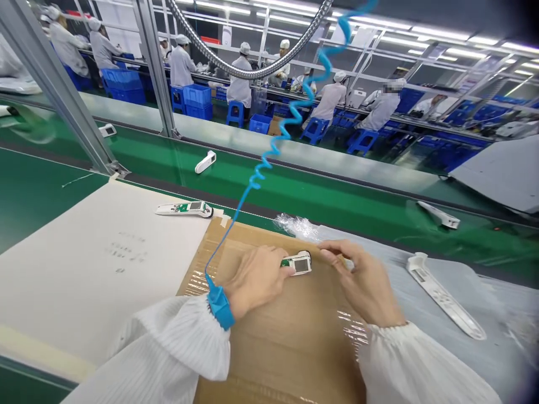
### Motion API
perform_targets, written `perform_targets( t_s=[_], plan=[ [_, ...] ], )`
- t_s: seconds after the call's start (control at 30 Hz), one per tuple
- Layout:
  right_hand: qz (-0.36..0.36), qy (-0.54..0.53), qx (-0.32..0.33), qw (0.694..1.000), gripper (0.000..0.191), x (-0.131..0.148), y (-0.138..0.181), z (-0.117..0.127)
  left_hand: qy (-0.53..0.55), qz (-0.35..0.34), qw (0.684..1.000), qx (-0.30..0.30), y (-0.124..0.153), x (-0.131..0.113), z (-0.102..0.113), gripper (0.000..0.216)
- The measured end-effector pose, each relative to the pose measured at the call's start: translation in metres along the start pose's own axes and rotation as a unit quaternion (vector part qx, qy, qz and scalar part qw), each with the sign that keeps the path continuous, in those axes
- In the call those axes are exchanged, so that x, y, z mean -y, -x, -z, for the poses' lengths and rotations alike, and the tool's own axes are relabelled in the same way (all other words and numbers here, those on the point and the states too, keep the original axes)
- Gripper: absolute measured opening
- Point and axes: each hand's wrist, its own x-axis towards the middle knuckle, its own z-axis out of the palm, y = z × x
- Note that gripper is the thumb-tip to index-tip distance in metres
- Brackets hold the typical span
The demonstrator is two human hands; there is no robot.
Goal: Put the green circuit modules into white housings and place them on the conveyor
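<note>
Pressing its fingertips against a white handheld device [298, 264], the left hand [256, 279] is lying palm-down and closing narrowly on the unit's near end, with a blue wrist strap [219, 306] cinched over a white pleated sleeve [177, 348]. The right hand [365, 275] is reaching in from the other side, its fingers curling into a narrow pinch just beside the device. A small tan object [342, 260] is showing at those fingers, though whether it is gripped cannot be told. The device is sitting on a brown cardboard sheet [269, 359], showing a green circuit board [287, 262] next to a small screen [301, 264]. Nearby, a similar device [184, 209] is lying on a white board [96, 269], and a long white plastic housing [442, 294] is resting on a grey sheet [497, 314]. A blue coiled cord [264, 163] is rising from the strap across a green conveyor belt [295, 185], while co-workers [240, 84] in white are working at benches beyond.
</note>
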Motion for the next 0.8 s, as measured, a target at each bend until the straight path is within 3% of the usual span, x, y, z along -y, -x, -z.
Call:
perform_targets(
  t_s=[0.13, 0.27, 0.4, 0.5, 0.57, 0.67, 0.8],
  plan=[
    [0.121, 0.027, 0.042, 0.991, 0.013, -0.005, 0.005, -0.005, 0.043, -0.013, 0.999, -0.012, -0.001, 0.002, 0.001, 0.019],
    [0.195, 0.175, -0.001, 0.965, 0.02, 0.008, 0.014, -0.021, 0.052, -0.006, 0.998, -0.043, -0.004, 0.006, 0.001, 0.019],
    [0.2, 0.137, 0.029, 0.97, 0.023, 0.015, 0.018, -0.029, 0.053, 0.114, 0.982, -0.14, -0.012, 0.02, 0.017, 0.023],
    [0.158, 0.096, -0.003, 0.983, 0.017, 0.016, 0.006, -0.03, 0.07, 0.122, 0.97, -0.198, -0.015, 0.031, 0.028, 0.025],
    [0.149, 0.099, -0.033, 0.983, 0.011, 0.017, -0.008, -0.032, 0.059, 0.089, 0.975, -0.194, -0.014, 0.033, 0.028, 0.024],
    [0.196, 0.137, -0.044, 0.97, 0.008, 0.019, -0.025, -0.037, 0.03, 0.031, 0.985, -0.164, -0.01, 0.028, 0.022, 0.025],
    [0.24, 0.197, -0.072, 0.948, 0.01, 0.021, -0.029, -0.041, 0.011, 0.011, 0.992, -0.123, -0.006, 0.019, 0.019, 0.029]
  ],
)
